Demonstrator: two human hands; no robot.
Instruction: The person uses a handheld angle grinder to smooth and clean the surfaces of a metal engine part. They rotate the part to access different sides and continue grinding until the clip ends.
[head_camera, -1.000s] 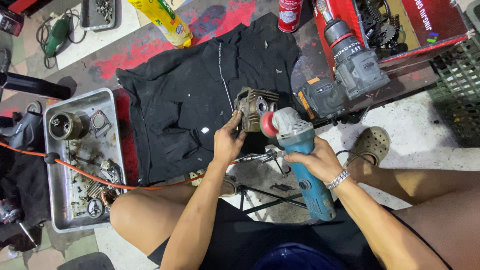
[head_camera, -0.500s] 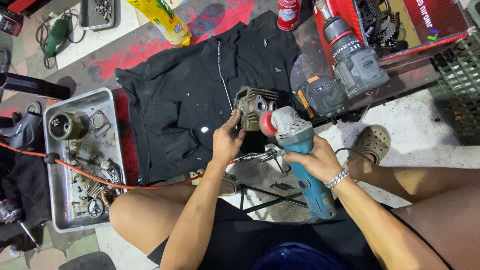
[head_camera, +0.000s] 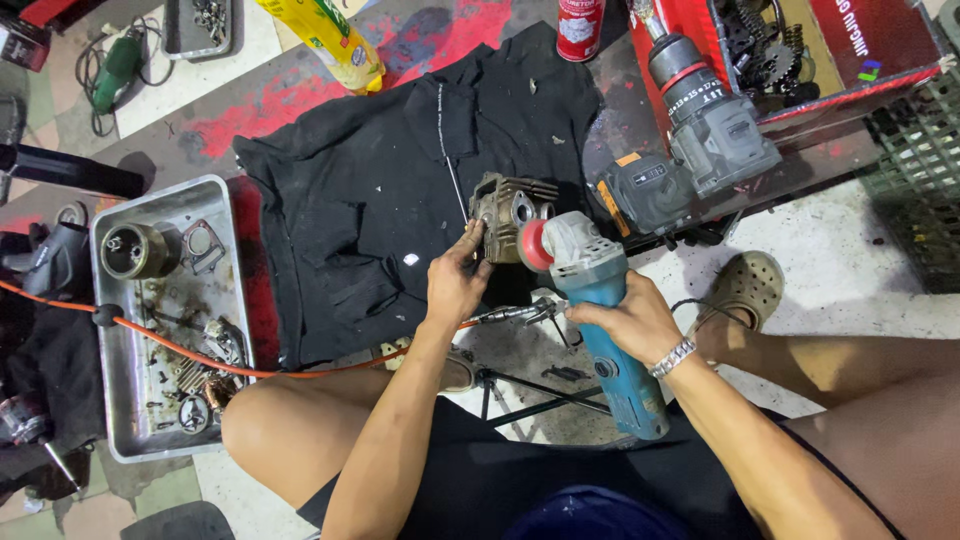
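Grinding step: our left hand (head_camera: 455, 285) holds finned grey metal engine part (head_camera: 508, 210); our right hand (head_camera: 632, 320) grips blue grinder (head_camera: 600, 310). Next we press red disc (head_camera: 532, 245) gently.

We see a stained concrete floor (head_camera: 850, 250) with red paint patches, and a black cloth (head_camera: 370, 200) spread flat across it. Beside the cloth lies a metal tray (head_camera: 120, 400) (full of small parts), with a red spray can (head_camera: 578, 28) and a yellow bag (head_camera: 325, 40) farther up.
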